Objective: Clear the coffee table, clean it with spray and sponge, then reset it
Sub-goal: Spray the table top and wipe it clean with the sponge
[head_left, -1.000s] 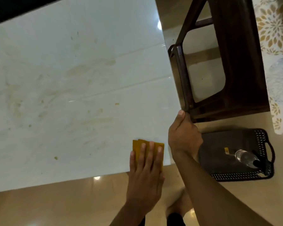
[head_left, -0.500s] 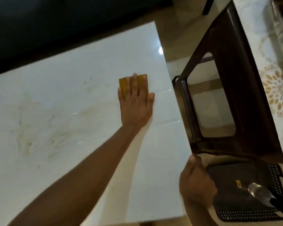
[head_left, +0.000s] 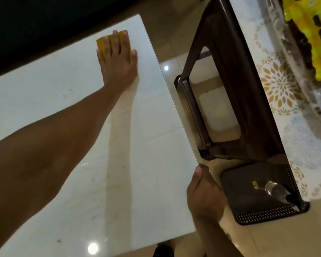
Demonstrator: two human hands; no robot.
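Note:
The white glossy coffee table [head_left: 156, 145] fills the left and middle of the head view, with faint brownish smears and specks on it. A yellow sponge [head_left: 101, 43] lies near the table's far right corner. My left hand [head_left: 119, 65] presses flat on it with fingers spread, the arm stretched across the top. My right hand [head_left: 204, 197] grips the table's right edge near the front corner, thumb on top. A wiped streak runs back from the sponge toward me.
A dark brown stool [head_left: 239, 89] stands close to the table's right edge. On the floor beside my right hand is a black perforated basket [head_left: 258, 216] holding a clear bottle [head_left: 275, 190]. A patterned cloth surface [head_left: 278, 86] with a yellow packet [head_left: 308, 34] is at far right.
My left hand has pushed the sponge from the near right edge across the table to the far right corner. My right hand stays on the table's right edge.

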